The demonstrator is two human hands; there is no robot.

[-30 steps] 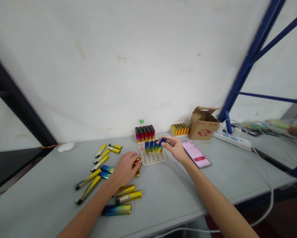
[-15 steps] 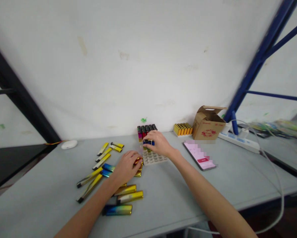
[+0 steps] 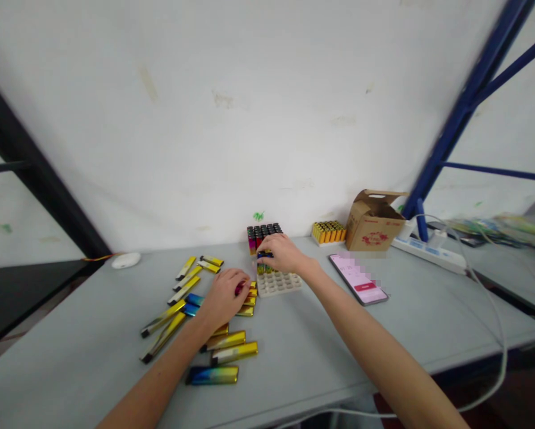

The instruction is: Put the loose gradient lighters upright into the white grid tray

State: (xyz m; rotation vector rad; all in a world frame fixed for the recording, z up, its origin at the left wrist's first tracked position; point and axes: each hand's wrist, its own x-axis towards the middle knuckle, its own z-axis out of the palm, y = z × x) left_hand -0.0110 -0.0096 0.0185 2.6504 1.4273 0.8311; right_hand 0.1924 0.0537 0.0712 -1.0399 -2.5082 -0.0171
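Note:
Several yellow and blue lighters [image 3: 212, 375] lie loose on the grey table, left of a pale tray [image 3: 280, 285] with rows of holes. My left hand [image 3: 227, 292] is closed over lighters beside the tray's left edge, with a reddish one showing at its fingertips. At the tray's back left, my right hand [image 3: 282, 251] pinches a dark blue lighter [image 3: 266, 255]. Other lighters stand in the tray below its fingers. Just behind is a block of upright lighters [image 3: 264, 229] with black tops, partly covered by my right hand.
Yellow-orange cylinders [image 3: 329, 232] stand in a holder beside an open cardboard box [image 3: 375, 223]. A phone [image 3: 358, 280] lies to the right of the tray. A power strip [image 3: 431, 253] and white cable are farther right. A white oval device [image 3: 126, 260] sits at the left.
My left hand has shifted slightly left and up, uncovering more of the yellow lighters by the tray. My right hand has moved slightly and its blue lighter sits lower at the tray.

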